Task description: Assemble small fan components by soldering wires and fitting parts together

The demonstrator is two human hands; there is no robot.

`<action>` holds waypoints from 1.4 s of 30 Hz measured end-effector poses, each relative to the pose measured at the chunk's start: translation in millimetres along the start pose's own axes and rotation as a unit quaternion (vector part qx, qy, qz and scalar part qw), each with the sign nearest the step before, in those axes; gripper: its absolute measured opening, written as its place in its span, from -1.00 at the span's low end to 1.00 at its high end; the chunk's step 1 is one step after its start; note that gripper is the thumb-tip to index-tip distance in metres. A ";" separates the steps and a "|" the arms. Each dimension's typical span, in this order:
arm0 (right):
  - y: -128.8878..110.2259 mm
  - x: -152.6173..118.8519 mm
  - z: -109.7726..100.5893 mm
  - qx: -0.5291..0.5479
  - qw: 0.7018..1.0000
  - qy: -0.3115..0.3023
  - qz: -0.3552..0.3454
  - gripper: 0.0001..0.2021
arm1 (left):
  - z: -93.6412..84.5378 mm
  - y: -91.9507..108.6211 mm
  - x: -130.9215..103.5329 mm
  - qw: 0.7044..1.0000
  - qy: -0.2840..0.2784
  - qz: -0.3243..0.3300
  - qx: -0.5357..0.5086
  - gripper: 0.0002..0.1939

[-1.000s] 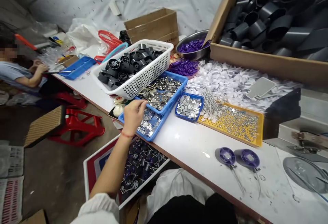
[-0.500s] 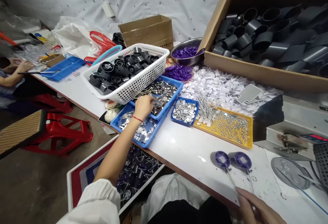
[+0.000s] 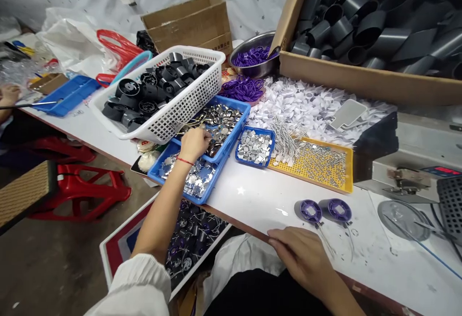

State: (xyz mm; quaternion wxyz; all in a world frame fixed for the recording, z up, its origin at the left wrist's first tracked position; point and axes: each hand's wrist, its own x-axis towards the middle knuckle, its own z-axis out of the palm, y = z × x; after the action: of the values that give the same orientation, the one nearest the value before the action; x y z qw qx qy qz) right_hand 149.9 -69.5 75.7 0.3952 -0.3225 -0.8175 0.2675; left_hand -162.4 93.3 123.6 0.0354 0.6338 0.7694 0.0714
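My left hand (image 3: 195,143), with a red string at the wrist, is down in the upper blue tray (image 3: 238,122) of round metal discs (image 3: 221,119). Its fingers are curled and pressed together; whatever they hold is hidden. Below it, a lower blue tray (image 3: 206,194) contains small shiny metal pieces (image 3: 197,181). My right hand (image 3: 301,253) is at the table's front edge, fingers stretched to the left and thumb a little apart, with nothing visible in it. Beyond it two dark cylinders with purple rims (image 3: 311,211) and trailing white cords stand on the table.
A white basket (image 3: 191,97) of black plastic parts stands behind the trays. To the right are a small blue tray (image 3: 255,165) of metal squares and a yellow tray (image 3: 348,171). A cardboard box (image 3: 361,72) holds dark tubes. Under the table edge sits a bin (image 3: 104,253).
My right hand has moved left and away from the cords by the two cylinders, to the table edge. My left hand stays in the disc tray. The view has shifted slightly.
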 end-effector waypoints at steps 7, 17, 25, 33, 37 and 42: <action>9.8 0.5 4.6 -0.076 0.988 0.072 0.112 -0.52 | 26.4 97.9 -139.0 0.780 -0.245 -0.012 -0.575 -0.54; 31.7 -21.4 -34.4 -0.118 0.972 0.061 0.196 -0.75 | 85.2 141.0 -160.7 0.705 -0.316 0.011 -0.635 -0.44; 76.2 -29.5 -48.8 -0.312 0.916 0.068 0.245 -0.79 | 161.9 174.3 -149.0 0.816 -0.107 0.279 -0.495 -0.21; 67.9 -25.1 -24.5 -0.304 0.919 0.044 0.248 -0.79 | 159.9 159.0 -158.2 0.822 -0.091 0.213 -0.520 -0.32; 68.9 -19.9 -22.0 -0.310 0.914 0.043 0.259 -0.79 | 163.5 159.8 -159.6 0.823 -0.093 0.205 -0.521 -0.40; 66.1 -14.8 -22.5 -0.289 0.913 0.062 0.280 -0.85 | 165.2 159.3 -161.0 0.822 -0.063 0.225 -0.520 -0.46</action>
State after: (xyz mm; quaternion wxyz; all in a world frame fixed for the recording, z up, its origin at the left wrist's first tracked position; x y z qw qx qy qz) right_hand 196.4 -33.4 35.1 0.2434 -0.6542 -0.7093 0.0987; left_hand 47.4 -24.1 -20.6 0.3904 0.6802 0.4502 0.4269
